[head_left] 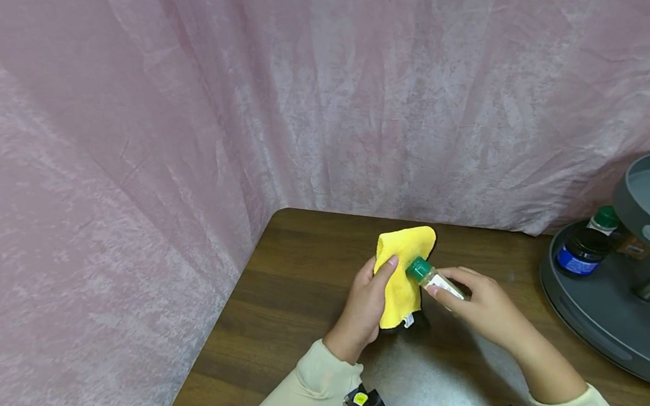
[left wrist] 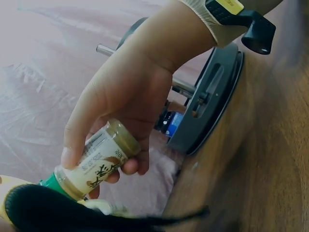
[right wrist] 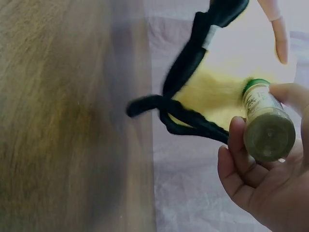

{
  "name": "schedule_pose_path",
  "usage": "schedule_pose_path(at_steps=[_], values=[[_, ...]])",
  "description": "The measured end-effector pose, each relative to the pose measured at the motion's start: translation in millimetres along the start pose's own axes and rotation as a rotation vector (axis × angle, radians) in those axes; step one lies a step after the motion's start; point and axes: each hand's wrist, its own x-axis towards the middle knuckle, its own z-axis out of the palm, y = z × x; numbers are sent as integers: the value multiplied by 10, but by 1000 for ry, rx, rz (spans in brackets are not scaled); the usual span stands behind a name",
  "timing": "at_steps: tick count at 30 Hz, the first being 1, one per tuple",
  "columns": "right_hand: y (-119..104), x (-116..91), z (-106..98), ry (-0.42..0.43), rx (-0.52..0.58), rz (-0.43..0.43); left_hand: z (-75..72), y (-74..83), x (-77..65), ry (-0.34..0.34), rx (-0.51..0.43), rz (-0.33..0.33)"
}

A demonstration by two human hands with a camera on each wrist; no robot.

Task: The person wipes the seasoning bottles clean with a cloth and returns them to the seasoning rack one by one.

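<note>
A yellow cloth point(head_left: 403, 285) with a dark edge and a small white tag is gripped by my left hand point(head_left: 368, 297), thumb across its front. My right hand point(head_left: 479, 302) holds a small clear spice bottle point(head_left: 444, 283) between thumb and fingers. The bottle's green cap point(head_left: 418, 269) points up and left, right at the cloth's face. Its printed white label point(left wrist: 99, 164) and pale brown contents show in the left wrist view. Toward the right wrist camera faces the bottle's round base point(right wrist: 269, 137), with the yellow cloth behind the cap.
At the right stands a grey two-tier round turntable point(head_left: 600, 335). Its lower tier carries a dark jar with a blue label point(head_left: 580, 253) and another green-capped bottle point(head_left: 605, 220). Pink curtains point(head_left: 352, 100) hang behind and left of the wooden table point(head_left: 255, 334).
</note>
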Motion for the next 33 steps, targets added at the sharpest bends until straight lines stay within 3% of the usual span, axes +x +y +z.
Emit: schedule_pose_path(at_steps=[7,13,20,25,33], values=[[-44,7,42,-33,18,43,-6,23,-13,-17,-5,-24],[-19,2,91,-24,20,1,-17,15,-29,-67,6,-50],[-20,-1,106,-15,106,33,17,0,-27,-35,6,-50],[-36,20,114,-3,110,42,7,-9,-26,-76,26,-54],[-15,26,139,10,217,61,-2,22,-36,-96,96,-73]])
